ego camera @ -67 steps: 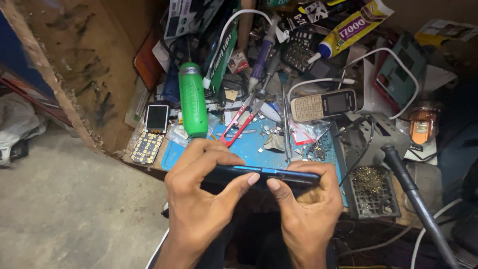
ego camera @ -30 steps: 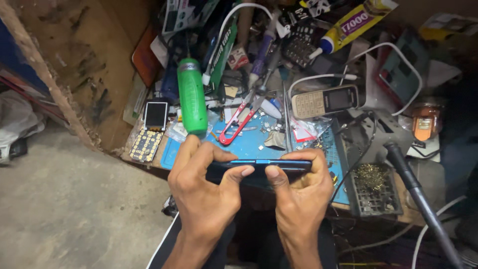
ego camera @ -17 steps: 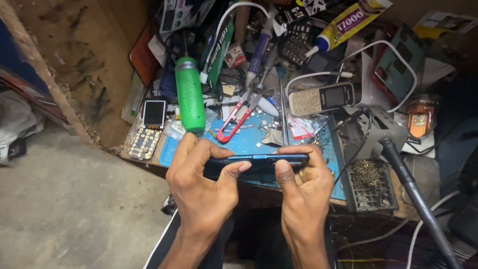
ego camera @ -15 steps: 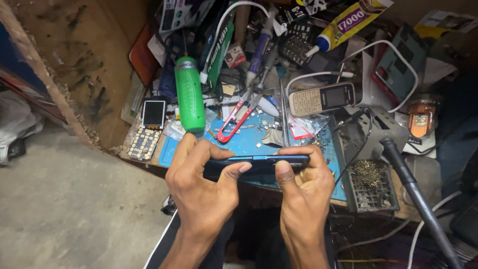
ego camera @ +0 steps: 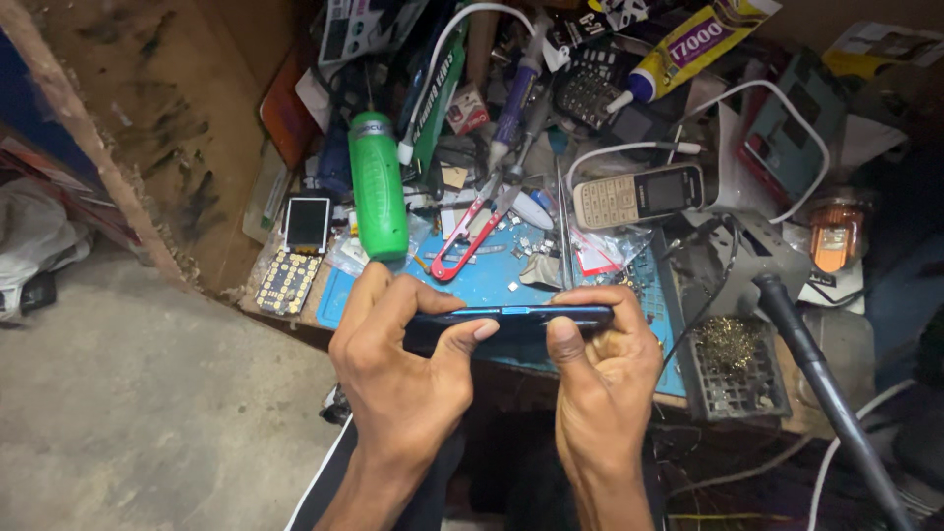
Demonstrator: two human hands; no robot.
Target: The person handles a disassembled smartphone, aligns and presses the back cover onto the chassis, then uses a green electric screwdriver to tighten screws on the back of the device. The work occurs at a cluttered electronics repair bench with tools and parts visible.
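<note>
Both my hands hold a thin dark blue phone (ego camera: 511, 317) edge-on, level, above the front of a blue work mat (ego camera: 492, 280). My left hand (ego camera: 398, 369) grips its left end, thumb pressed against the near edge, fingers curled over the far side. My right hand (ego camera: 605, 369) grips the right end, thumb up against the near edge. The phone's face is hidden from me.
The cluttered bench holds a green bottle (ego camera: 377, 187), red-handled pliers (ego camera: 472, 231), a beige keypad phone (ego camera: 639, 195), a bare keypad board with a small screen (ego camera: 295, 256), a glue tube (ego camera: 688, 44), white cables, a black-handled tool on its stand (ego camera: 816, 364) and a brass wool tray (ego camera: 736, 369). Concrete floor lies left.
My hands have shifted slightly on the phone, thumbs pressing its near edge. The view has moved a little; the bench items stay put.
</note>
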